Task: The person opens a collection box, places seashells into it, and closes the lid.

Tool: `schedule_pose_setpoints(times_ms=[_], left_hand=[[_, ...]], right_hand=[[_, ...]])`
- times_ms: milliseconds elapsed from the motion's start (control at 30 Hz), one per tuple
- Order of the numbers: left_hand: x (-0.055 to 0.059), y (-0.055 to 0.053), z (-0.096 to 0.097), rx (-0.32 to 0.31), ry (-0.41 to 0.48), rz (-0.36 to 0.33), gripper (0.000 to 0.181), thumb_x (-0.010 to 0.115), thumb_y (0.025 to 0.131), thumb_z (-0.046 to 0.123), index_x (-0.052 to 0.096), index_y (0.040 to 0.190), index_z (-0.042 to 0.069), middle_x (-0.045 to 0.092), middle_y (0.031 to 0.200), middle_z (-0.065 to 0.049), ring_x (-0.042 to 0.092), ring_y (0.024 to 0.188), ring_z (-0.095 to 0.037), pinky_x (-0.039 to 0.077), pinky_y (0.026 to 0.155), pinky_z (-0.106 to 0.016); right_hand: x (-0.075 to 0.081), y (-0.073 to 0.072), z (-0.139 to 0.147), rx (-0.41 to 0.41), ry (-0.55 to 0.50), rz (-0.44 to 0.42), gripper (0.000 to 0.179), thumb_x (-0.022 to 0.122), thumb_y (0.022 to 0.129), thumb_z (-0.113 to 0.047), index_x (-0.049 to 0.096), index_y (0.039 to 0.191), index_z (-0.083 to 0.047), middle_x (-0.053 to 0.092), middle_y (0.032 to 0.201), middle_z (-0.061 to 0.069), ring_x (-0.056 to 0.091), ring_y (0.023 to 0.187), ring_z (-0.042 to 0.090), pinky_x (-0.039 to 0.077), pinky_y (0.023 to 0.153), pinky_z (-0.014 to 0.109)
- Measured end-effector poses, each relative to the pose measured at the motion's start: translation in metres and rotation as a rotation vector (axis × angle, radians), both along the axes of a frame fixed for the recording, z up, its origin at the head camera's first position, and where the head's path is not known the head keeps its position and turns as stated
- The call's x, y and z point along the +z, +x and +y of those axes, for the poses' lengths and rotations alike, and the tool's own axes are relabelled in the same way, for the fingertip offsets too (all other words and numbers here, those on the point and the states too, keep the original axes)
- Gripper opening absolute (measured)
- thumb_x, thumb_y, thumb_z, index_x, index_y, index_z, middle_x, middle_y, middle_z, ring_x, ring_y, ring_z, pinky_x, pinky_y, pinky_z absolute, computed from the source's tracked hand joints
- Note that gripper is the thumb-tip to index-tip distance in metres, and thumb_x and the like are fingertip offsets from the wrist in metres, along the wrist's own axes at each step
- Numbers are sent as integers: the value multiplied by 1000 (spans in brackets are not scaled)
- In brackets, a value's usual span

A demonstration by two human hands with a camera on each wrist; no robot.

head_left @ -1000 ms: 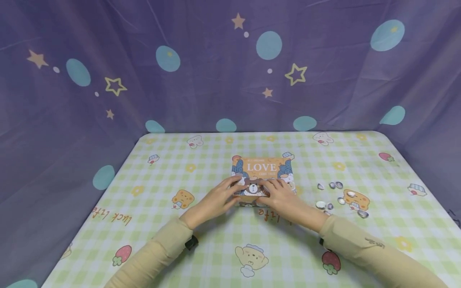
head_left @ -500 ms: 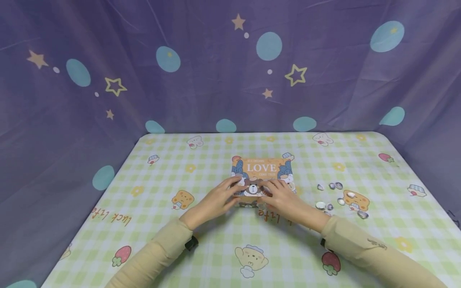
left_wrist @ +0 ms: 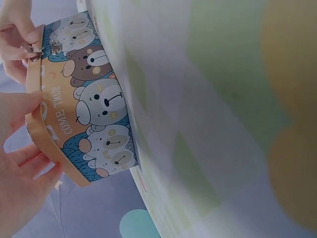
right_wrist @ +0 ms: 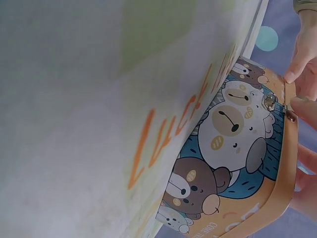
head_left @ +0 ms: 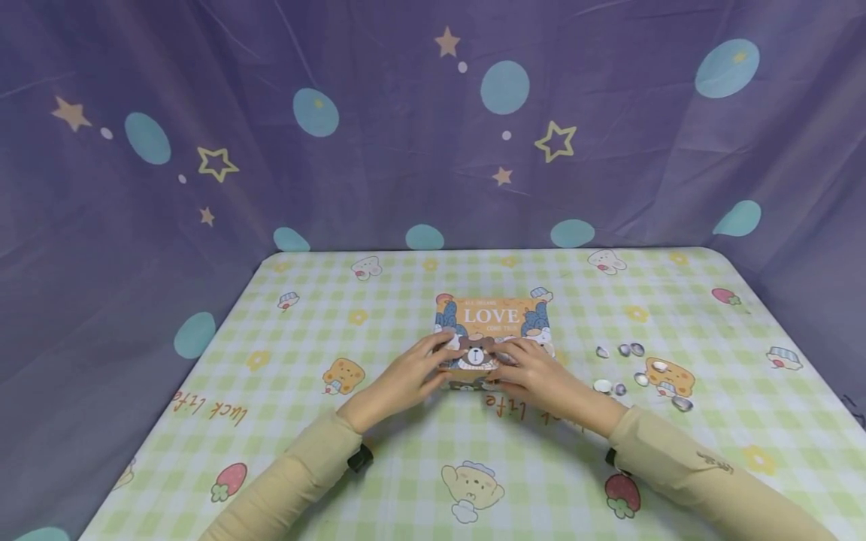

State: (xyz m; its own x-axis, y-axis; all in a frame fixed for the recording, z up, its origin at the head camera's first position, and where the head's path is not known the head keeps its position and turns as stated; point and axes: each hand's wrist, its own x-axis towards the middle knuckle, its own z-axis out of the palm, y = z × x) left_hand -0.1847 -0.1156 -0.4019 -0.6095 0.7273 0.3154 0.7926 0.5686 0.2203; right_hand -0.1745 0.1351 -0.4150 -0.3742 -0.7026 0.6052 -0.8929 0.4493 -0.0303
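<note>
An orange tin box (head_left: 492, 315) printed with bears and "LOVE" sits at the middle of the table, its lid down. My left hand (head_left: 408, 373) holds the lid's left front part, thumb on the front edge and fingers over the top. On the right side, my right hand (head_left: 539, 379) has its fingers over the lid and its thumb at the front. The right wrist view shows that thumb (right_wrist: 303, 110) right at the metal clasp (right_wrist: 290, 115), above a small metal loop (right_wrist: 269, 102) on the box's front wall. The box's contents are hidden.
Several small seashells (head_left: 641, 379) lie scattered on the table to the right of the box. A green checked tablecloth (head_left: 379, 466) with cartoon prints covers the table. A purple curtain (head_left: 392, 165) with stars stands behind it and along the sides.
The right hand has shifted slightly at the box's front, its thumb and fingers drawn a little back to the right. The left hand, the box and the shells stay in place.
</note>
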Motion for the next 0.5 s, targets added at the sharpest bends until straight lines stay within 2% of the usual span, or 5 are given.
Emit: schedule_pose_setpoints(times_ms=[300,500], left_hand=[[-1,0,-1,8,7,-5,40,58,86,20,50,125,16,36,137,-11,36,124,-23,37,99,-34],[4,-3,-2,9,58,11,42,60,84,19,51,125,15,38,136,-11,39,121,-24,38,99,-35]], right_hand=[[4,3,-1,-29,-40,-16,11,65,75,-11,63,86,-12,57,110,9,53,98,23,46,86,39],[15,4,-2,-36,-69,-56,10,62,78,-10,62,87,-11,58,108,10,54,97,24,45,87,41]])
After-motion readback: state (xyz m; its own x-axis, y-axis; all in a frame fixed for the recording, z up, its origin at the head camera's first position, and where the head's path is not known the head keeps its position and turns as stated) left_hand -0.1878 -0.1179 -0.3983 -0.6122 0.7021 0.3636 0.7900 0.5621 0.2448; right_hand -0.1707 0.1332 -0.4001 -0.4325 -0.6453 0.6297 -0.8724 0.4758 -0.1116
